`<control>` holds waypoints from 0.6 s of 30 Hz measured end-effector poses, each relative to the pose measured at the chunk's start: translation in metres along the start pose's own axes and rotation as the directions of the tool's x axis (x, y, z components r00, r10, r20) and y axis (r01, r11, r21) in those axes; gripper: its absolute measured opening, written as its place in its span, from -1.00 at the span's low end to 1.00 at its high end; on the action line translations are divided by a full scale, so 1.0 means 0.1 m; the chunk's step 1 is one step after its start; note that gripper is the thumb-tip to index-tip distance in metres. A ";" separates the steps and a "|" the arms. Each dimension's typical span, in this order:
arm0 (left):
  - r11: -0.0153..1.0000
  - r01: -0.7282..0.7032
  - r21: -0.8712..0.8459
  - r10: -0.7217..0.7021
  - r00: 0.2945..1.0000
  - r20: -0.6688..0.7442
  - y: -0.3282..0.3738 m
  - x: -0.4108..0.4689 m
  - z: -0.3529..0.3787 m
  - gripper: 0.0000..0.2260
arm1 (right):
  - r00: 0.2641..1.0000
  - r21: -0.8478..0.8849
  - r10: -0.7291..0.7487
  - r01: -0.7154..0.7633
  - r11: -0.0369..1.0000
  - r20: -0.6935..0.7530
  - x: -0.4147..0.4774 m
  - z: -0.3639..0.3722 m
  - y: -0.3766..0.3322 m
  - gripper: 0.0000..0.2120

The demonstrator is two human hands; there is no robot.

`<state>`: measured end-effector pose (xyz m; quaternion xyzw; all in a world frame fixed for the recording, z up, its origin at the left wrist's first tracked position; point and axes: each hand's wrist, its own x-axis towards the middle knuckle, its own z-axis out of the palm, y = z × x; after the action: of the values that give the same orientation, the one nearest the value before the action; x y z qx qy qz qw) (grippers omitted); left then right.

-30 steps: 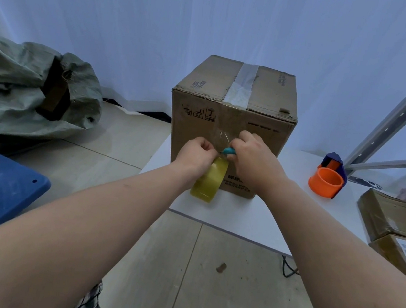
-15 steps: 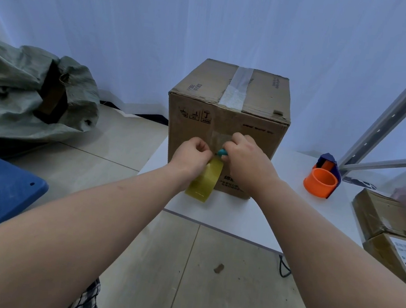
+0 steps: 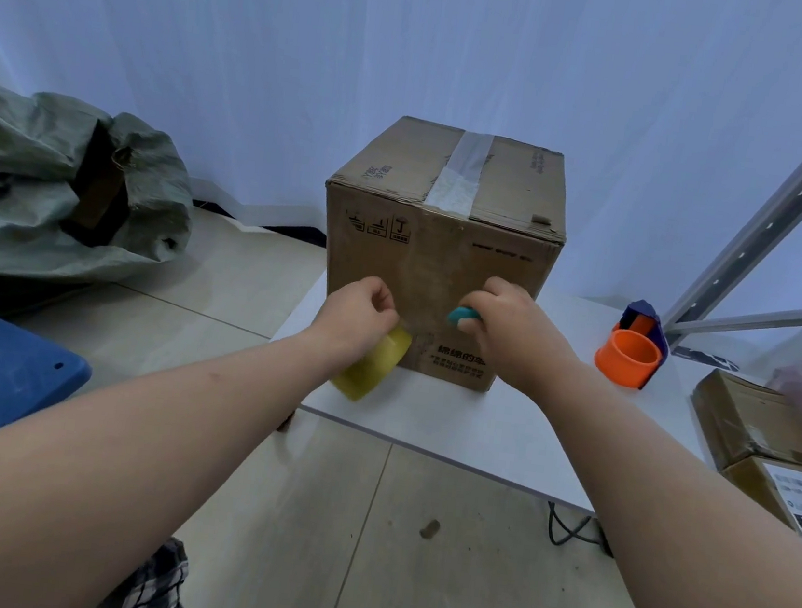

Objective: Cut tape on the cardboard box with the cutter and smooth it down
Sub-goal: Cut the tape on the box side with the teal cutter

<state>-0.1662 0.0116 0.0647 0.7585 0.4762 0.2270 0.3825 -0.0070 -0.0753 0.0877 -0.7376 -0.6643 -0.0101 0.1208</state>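
Box [image 3: 440,258] stands on the desk [image 3: 499,432]. My left hand [image 3: 359,316] has its fingers closed round the tape roll [image 3: 373,368]; my right hand [image 3: 502,324] grips the teal cutter [image 3: 460,315] against the box front.

This is looking like a small packing or shipping workspace. A sealed cardboard box [image 3: 440,258] is sitting on a white table [image 3: 474,429], an orange tape dispenser [image 3: 630,357] is standing to its right, and more cartons, one bearing a shipping label [image 3: 799,496], are lying at the right edge. A perforated metal rack upright [image 3: 785,199] is rising far right, a green woven sack [image 3: 50,180] is slumping on the tiled floor [image 3: 358,551] at left, and white sheeting [image 3: 371,37] is hanging behind.
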 end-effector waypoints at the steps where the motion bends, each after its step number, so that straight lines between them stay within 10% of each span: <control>1: 1.000 0.008 0.012 -0.008 0.999 0.032 -0.02 0.00 -0.01 -0.89 | 1.000 0.058 0.012 -0.012 0.998 0.008 -0.01 -0.01 0.03 -0.78; 13: 0.995 0.030 -0.098 0.017 0.898 0.441 0.35 -0.24 0.36 -0.81 | 0.932 0.342 0.334 -0.363 0.867 0.141 -0.42 -0.07 0.72 -0.74; 18: 0.964 -0.267 0.016 0.206 0.781 0.589 0.69 -0.33 0.84 -0.78 | 0.825 0.354 0.553 -0.555 0.753 0.118 -0.78 -0.06 1.25 -0.75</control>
<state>-0.0839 -0.0660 0.0695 0.8629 0.2478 0.0065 0.4404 0.1077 -0.1637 0.0593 -0.8641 -0.4059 0.1548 0.2543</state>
